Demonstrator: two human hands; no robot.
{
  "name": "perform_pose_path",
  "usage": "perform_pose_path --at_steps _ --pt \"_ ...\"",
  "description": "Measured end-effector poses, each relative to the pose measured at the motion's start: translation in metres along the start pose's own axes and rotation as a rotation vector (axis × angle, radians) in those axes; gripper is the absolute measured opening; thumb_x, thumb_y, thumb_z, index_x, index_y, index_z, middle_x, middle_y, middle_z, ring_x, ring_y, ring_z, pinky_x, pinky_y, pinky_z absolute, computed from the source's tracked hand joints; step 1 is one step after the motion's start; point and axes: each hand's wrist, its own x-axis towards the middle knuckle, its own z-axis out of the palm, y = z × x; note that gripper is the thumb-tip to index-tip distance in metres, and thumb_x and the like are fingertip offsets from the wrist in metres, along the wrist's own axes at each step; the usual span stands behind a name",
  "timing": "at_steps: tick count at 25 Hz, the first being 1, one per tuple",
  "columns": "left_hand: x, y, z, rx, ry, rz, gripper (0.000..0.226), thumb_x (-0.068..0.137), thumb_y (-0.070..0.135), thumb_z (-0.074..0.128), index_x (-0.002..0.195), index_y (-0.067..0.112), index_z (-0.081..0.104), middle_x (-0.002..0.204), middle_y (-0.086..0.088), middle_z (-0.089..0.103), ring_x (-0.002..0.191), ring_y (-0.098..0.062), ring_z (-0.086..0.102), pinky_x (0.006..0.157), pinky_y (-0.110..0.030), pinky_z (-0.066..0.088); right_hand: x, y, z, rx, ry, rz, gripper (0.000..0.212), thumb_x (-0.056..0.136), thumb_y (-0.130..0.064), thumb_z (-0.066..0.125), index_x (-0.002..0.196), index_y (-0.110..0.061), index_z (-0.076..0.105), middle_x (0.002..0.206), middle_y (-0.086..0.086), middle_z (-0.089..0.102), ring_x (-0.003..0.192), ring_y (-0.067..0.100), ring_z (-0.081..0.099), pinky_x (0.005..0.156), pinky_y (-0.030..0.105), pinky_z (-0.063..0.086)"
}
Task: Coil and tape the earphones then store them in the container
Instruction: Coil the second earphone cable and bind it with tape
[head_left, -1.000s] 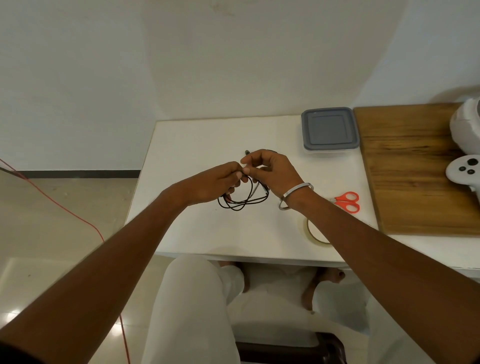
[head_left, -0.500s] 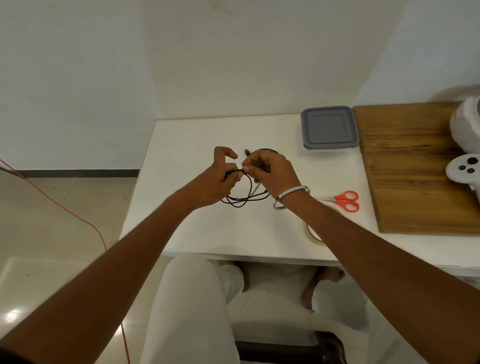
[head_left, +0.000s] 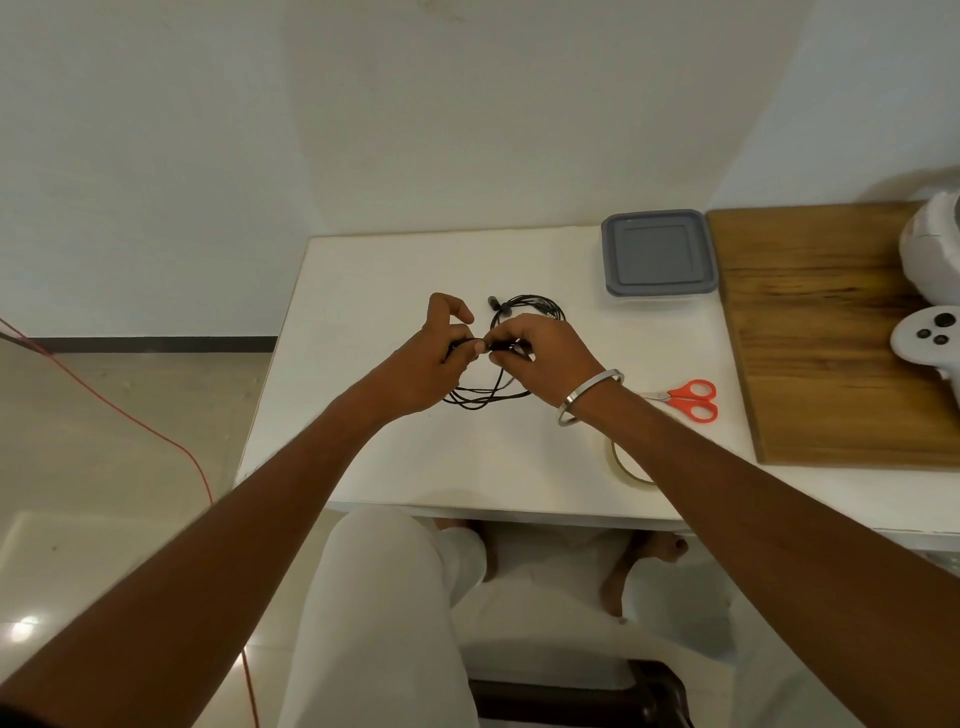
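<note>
Head view: earphones (head_left: 524, 312) between both hands.

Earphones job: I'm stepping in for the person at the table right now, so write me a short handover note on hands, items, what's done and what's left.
Left hand and right hand both pinch the black earphones above the white table; loops hang down between them.
Tape roll lies near the front edge, partly hidden under the right forearm. Red scissors lie to the right. Grey container sits at the back right, lid on.
Done: cable mostly gathered into loops.
Left: finish the coil, tape it, open the container, put it inside.
</note>
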Motion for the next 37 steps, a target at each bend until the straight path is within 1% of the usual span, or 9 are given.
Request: perform_pose_path --at_steps 5,10,17,20,24,28,31,34,37 --pt "-0.004 0.000 -0.004 0.038 -0.013 0.086 0.012 0.101 0.019 0.045 0.109 0.024 0.039 0.079 -0.016 0.058 0.074 -0.040 0.049 0.070 -0.050 0.049 0.001 -0.001 -0.006 0.071 -0.165 0.059 0.020 0.092 -0.015 0.055 0.108 -0.009 0.066 0.085 -0.003 0.059 0.071 0.003 0.052 0.066 0.011 0.040" --pt "-0.006 0.002 -0.007 0.082 0.017 0.115 0.010 0.097 0.015 0.053 0.100 0.024 0.049 0.090 0.001 0.069 0.069 -0.008 0.057 0.066 -0.019 0.048 0.003 -0.003 -0.017 0.038 -0.293 0.083 0.023 0.094 -0.018 0.052 0.108 -0.005 0.065 0.084 0.010 0.060 0.074 0.015 0.050 0.071 0.026 0.042" --pt "-0.005 0.002 -0.007 0.195 0.025 0.164 0.002 0.096 0.012 0.054 0.099 0.011 0.054 0.079 0.015 0.061 0.067 0.003 0.056 0.060 -0.010 0.041 0.007 -0.008 -0.016 -0.036 -0.361 0.126 0.022 0.097 -0.020 0.046 0.100 -0.010 0.065 0.077 0.000 0.056 0.069 0.011 0.047 0.067 0.022 0.040" --pt "-0.006 -0.002 -0.003 0.250 0.039 0.180 0.003 0.096 0.014 0.054 0.099 0.012 0.054 0.077 0.009 0.059 0.061 -0.007 0.050 0.057 -0.014 0.039 0.009 -0.009 -0.016 -0.046 -0.379 0.153 0.022 0.097 -0.021 0.043 0.091 -0.016 0.064 0.071 -0.007 0.054 0.067 0.009 0.048 0.069 0.023 0.040" --pt "-0.009 -0.012 0.004 0.242 0.121 0.157 0.002 0.093 0.008 0.055 0.095 0.009 0.056 0.071 0.004 0.056 0.058 -0.008 0.044 0.056 -0.015 0.036 0.010 -0.017 -0.013 0.029 -0.422 0.207 0.027 0.097 -0.019 0.040 0.079 -0.017 0.059 0.069 -0.005 0.055 0.062 0.008 0.049 0.063 0.021 0.042" --pt "-0.012 -0.018 0.013 0.157 0.233 0.158 0.002 0.091 0.007 0.059 0.090 0.008 0.059 0.067 -0.001 0.059 0.053 -0.010 0.043 0.052 -0.014 0.034 0.012 -0.017 -0.004 0.179 -0.390 0.303 0.025 0.096 -0.019 0.042 0.083 -0.010 0.061 0.082 0.005 0.061 0.074 0.013 0.053 0.067 0.024 0.042" --pt "-0.010 -0.020 0.019 0.030 0.360 0.067 0.004 0.090 0.006 0.060 0.087 0.008 0.060 0.069 0.001 0.063 0.056 -0.009 0.051 0.054 -0.014 0.040 0.013 -0.015 0.007 0.415 -0.313 0.412 0.022 0.095 -0.021 0.045 0.085 -0.009 0.060 0.089 0.010 0.066 0.083 0.019 0.067 0.071 0.027 0.050" --pt "-0.004 -0.023 0.024 -0.082 0.509 -0.037 0.002 0.090 0.007 0.060 0.092 0.006 0.058 0.077 -0.007 0.068 0.064 -0.017 0.061 0.058 -0.021 0.047 0.009 -0.007 0.017 0.563 -0.175 0.471 0.017 0.094 -0.026 0.053 0.099 -0.011 0.056 0.085 0.010 0.068 0.079 0.025 0.070 0.077 0.036 0.058" --pt "0.000 -0.027 0.028 -0.158 0.574 -0.124 0.008 0.091 0.005 0.056 0.099 0.007 0.056 0.083 -0.010 0.069 0.067 -0.018 0.063 0.056 -0.015 0.046 0.002 0.002 0.028 0.704 -0.102 0.535 0.022 0.092 -0.017 0.056 0.112 -0.012 0.050 0.086 0.008 0.066 0.077 0.025 0.068 0.079 0.042 0.058"
